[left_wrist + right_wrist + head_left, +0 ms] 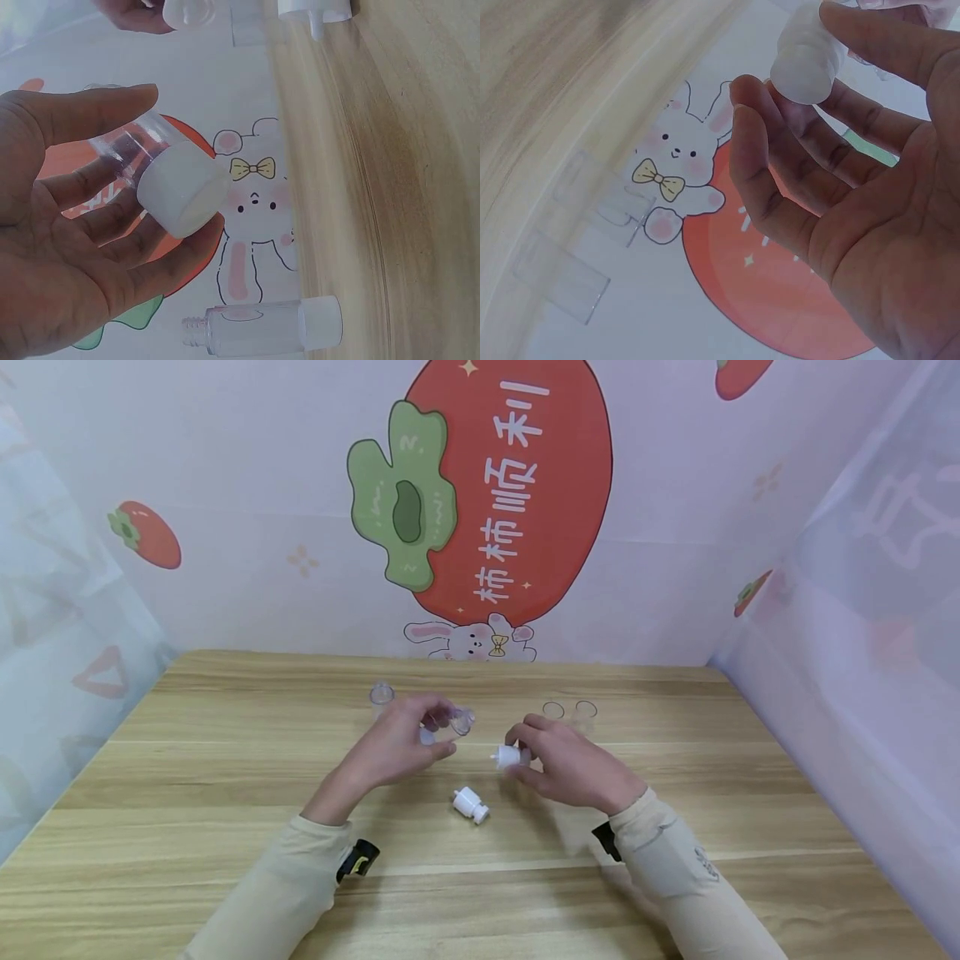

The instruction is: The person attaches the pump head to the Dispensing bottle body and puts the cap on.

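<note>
The left hand (pixel 397 742) is curling its fingers round a clear, white-based plastic bottle (pixel 169 171) above the pale wooden tabletop (pixel 225 793); nearer and right, the right hand (pixel 572 767) is pinching a white plastic pump cap (pixel 507 757); fitting is seemingly beginning, calling for careful alignment.

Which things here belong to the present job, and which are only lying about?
Belong to the job now:
held clear bottle
held white pump top

Lying or standing about, perhaps same job:
standing clear bottle
loose white pump top
two clear covers
</note>
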The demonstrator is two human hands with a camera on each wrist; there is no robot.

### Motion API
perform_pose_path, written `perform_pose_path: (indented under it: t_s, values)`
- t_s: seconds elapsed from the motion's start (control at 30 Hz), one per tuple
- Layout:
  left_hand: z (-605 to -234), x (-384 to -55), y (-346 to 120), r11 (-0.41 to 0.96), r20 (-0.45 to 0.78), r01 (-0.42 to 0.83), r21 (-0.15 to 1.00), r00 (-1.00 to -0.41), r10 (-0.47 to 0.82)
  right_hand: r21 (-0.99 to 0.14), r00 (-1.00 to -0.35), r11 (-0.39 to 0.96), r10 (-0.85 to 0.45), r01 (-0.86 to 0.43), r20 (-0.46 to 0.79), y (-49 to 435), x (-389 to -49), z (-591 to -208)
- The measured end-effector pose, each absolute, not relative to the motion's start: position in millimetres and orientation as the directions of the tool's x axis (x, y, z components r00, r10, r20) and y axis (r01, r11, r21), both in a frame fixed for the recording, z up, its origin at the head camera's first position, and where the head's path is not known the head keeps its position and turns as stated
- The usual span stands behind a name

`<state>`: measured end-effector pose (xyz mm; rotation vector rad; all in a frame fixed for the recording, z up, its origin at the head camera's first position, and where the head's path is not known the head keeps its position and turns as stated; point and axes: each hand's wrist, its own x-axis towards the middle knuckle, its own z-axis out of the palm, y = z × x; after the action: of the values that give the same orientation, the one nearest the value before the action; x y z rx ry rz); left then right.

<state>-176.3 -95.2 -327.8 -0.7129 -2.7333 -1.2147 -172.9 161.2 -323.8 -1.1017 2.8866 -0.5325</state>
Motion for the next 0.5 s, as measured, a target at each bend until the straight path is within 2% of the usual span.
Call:
perform_pose_path:
  t_s: [0.5]
  values:
    - [-329.0,-173.5,-92.1,0.597,0.211,0.425,0.680,-0.894,0.396,-0.334,-0.758,0.689,-0.633,-0.644,0.155,162.9,-172.8,-321.3]
